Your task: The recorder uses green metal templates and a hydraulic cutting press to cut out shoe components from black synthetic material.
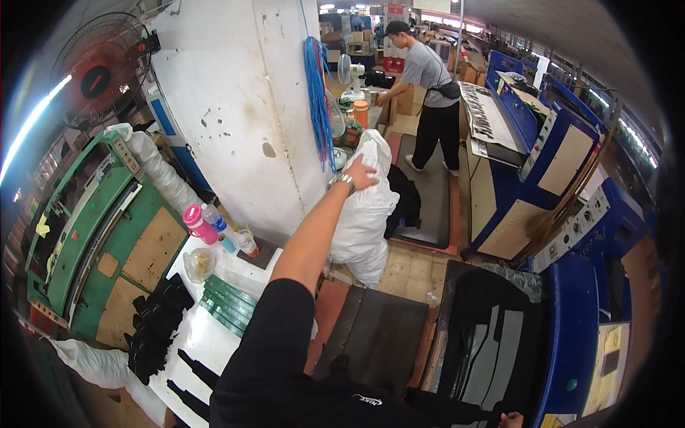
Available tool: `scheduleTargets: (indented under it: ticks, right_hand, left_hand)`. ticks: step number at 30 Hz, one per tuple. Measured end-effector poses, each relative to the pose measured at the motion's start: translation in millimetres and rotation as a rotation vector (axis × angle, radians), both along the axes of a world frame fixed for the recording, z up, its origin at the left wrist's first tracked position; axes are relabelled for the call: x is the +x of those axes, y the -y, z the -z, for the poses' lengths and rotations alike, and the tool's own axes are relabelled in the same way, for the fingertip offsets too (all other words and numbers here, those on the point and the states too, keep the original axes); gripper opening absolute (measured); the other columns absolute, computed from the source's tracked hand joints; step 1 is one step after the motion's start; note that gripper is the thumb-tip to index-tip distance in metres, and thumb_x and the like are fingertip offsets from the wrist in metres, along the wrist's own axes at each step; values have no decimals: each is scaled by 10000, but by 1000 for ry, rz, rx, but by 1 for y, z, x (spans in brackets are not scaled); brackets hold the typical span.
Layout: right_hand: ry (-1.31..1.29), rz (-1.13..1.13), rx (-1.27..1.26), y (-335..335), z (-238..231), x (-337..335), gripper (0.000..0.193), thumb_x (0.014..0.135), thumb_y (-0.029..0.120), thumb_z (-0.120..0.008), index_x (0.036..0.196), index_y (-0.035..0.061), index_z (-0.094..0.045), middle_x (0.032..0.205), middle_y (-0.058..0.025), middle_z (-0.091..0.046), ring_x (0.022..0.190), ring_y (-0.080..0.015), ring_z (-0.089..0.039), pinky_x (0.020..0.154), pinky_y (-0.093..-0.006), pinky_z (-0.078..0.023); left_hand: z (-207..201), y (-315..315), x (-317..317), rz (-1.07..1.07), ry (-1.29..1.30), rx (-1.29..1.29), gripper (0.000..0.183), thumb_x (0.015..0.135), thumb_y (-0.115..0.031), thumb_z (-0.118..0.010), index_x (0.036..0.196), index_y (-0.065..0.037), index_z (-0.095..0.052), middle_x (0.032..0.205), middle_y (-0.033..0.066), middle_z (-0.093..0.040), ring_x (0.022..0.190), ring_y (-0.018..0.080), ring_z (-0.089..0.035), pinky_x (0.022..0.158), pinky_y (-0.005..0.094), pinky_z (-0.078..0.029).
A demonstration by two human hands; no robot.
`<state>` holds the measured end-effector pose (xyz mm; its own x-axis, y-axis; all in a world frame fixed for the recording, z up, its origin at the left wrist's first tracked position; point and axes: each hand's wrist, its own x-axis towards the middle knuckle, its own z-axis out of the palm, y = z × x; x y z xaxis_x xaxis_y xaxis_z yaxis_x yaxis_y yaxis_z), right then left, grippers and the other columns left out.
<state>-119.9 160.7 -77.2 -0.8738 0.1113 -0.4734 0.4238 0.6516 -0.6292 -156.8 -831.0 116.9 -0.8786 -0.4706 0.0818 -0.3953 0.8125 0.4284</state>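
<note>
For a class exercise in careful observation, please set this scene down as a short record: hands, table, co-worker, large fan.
Left hand: spread, at the upper part of the white sack
Right hand: at the lower edge, partly cut off; grip unclear
White table: pink jug, plastic bottle, green strips, black pieces
Co-worker: standing beyond the sack
Large fan: caged, upper left

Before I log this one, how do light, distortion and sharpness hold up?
Head view: a tube light glares at the left; head view: the green machine bows near the blackened fisheye rim; head view: the left hand and white sack look fairly clear, while the right hand is cut by the lower edge.
</note>
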Motion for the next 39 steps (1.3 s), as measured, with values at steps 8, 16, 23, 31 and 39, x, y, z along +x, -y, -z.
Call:
scheduleTargets:
  ticks: [8,16,23,31,39]
  right_hand:
    - [393,306,-240,-49,31,-28,216,870,134,-790,884,26,-603,594,-51,-538,431,-140,-467,386,-325,-373]
    - [-84,-44,29,-13,25,3,395,833,279,-850,1075,27,-668,681,-49,-660,538,-151,-581,464,-318,-467]
    - [-41,120,-212,-6,12,14,326,810,175,-860,992,-5,-659,643,-49,-621,508,-119,-542,433,-291,-422]
    - [-19,100,-55,-3,5,19,323,812,182,-860,990,3,-659,666,-67,-647,527,-131,-564,455,-293,-450]
    - [-84,-66,-102,60,10,-52,303,818,204,-859,967,15,-675,687,-62,-654,535,-132,-573,471,-312,-470]
  left_hand:
    - [-96,-42,-64,-14,62,69,540,934,-406,-626,1286,2,-652,1284,120,-680,821,225,-745,1236,318,-188]
    - [-101,-18,-84,-45,42,221,497,899,-320,-716,1255,23,-666,1559,182,-398,705,231,-747,837,337,-598]
    - [-116,-48,-83,-87,30,216,385,895,-295,-713,1158,-13,-726,1310,136,-574,681,212,-742,715,316,-603]
    - [-101,-47,-91,-131,43,188,352,907,-311,-671,1090,-23,-756,1070,52,-763,647,168,-736,733,283,-602]
    - [-83,133,-55,70,128,-412,335,905,-290,-661,1145,-72,-745,1165,16,-742,870,177,-746,1013,372,-509]
